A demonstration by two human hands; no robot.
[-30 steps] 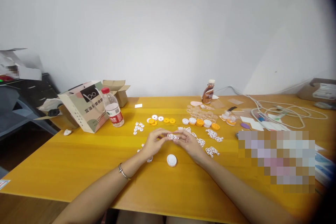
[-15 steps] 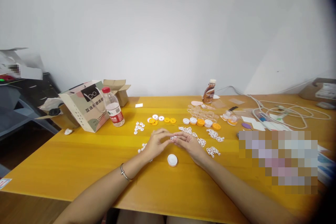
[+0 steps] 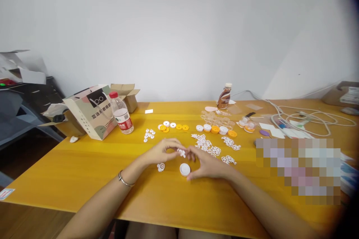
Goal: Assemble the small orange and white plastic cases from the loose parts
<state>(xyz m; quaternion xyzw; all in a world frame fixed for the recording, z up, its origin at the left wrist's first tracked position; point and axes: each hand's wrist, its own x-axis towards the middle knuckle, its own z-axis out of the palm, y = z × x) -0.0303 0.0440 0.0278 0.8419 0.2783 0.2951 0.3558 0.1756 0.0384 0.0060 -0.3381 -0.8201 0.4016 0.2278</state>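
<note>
Nearest the camera, both forearms run off the bottom edge, a bracelet (image 3: 125, 181) on the left wrist; on the yellow table (image 3: 70, 179) the right hand (image 3: 206, 164) curls loosely about a white cap (image 3: 184, 169), thumb just beside it; whether its fingertips grip anything cannot be told; the left hand (image 3: 161, 152) has fingers pinched together on a small white piece (image 3: 181, 152), held just above the table between the two hands, its shape too small to make out; a loose white disc (image 3: 160, 167) lies under the left hand; beyond lie lattice pieces (image 3: 209, 145), a row of caps (image 3: 174, 126), a water bottle (image 3: 121, 117), a paper bag (image 3: 89, 112) and cables (image 3: 305, 117); a blurred patch (image 3: 297, 168) hides the right.
</note>
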